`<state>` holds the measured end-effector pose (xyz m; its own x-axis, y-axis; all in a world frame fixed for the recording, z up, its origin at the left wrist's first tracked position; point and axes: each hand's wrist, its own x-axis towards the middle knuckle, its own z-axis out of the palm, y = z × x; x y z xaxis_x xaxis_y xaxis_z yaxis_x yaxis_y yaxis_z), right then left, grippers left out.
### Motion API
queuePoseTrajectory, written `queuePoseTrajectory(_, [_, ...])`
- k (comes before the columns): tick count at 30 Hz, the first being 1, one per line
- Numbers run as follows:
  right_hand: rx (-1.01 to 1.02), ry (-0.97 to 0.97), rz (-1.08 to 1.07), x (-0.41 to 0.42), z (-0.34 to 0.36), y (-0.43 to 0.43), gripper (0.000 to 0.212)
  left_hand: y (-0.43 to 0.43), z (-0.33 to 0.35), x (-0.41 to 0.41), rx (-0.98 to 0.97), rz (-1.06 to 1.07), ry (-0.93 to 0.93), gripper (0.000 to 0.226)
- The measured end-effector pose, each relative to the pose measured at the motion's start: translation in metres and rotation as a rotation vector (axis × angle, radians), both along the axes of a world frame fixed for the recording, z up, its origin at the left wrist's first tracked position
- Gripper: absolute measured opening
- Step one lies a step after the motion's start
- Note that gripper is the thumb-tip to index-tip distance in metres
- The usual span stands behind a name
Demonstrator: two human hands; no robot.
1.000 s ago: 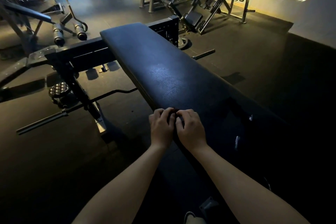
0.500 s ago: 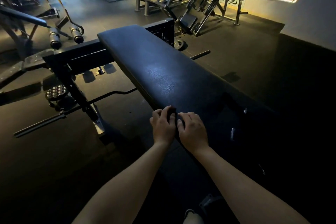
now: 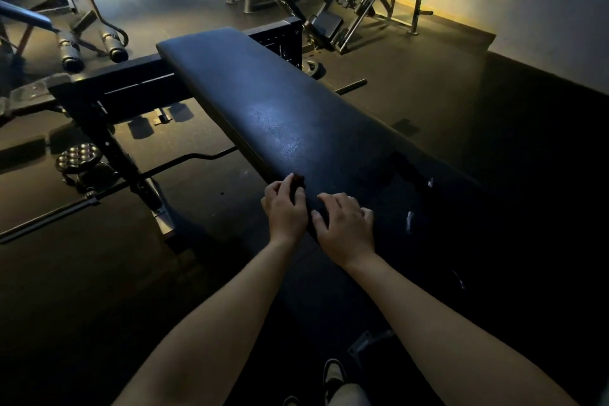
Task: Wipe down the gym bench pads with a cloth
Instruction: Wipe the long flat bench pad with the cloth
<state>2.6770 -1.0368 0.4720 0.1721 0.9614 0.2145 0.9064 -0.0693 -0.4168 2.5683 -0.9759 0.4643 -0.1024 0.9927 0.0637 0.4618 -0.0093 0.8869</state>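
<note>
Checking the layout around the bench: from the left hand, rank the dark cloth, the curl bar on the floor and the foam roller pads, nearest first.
From the left hand:
1. Dark cloth, under its fingers.
2. Curl bar, floor left.
3. Foam roller pads, far left.

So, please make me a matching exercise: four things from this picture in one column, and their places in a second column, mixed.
Things:
1. dark cloth
2. right hand
3. curl bar
4. sneaker

Places:
A. flat on the bench pad, fingers spread
B. on the floor, left of the bench
C. bottom edge of the view, below the arms
D. bunched under the left hand

Pairs: 1-D, 2-A, 3-B, 4-C
</note>
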Motion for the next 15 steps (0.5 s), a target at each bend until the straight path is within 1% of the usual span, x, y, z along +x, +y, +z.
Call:
queuePoseTrajectory(2, [-0.002, -0.007, 0.033, 0.009, 0.000, -0.007, 0.044, -0.006, -0.003, 0.005, 0.009, -0.015, 0.042, 0.039])
queuePoseTrajectory(6, [0.079, 0.163, -0.018, 0.022, -0.001, -0.018, 0.036, -0.042, -0.019, 0.009, 0.113, -0.094, 0.039, 0.033])
queuePoseTrajectory(7, [0.087, 0.165, -0.016, 0.021, -0.001, -0.018, 0.034, -0.050, -0.022, 0.010, 0.127, -0.105, 0.026, 0.032])
queuePoseTrajectory(9, [0.087, 0.108, 0.030, 0.017, -0.003, -0.017, 0.032, -0.061, -0.024, 0.012, 0.140, -0.117, -0.003, 0.032])
queuePoseTrajectory(12, [0.093, 0.069, 0.072, 0.017, -0.003, -0.014, 0.032, -0.050, -0.019, 0.005, 0.165, -0.127, -0.026, 0.033])
queuePoseTrajectory(15, [0.094, 0.035, 0.064, 0.017, -0.005, -0.011, 0.036, -0.019, -0.012, 0.000, 0.174, -0.024, 0.006, 0.036])
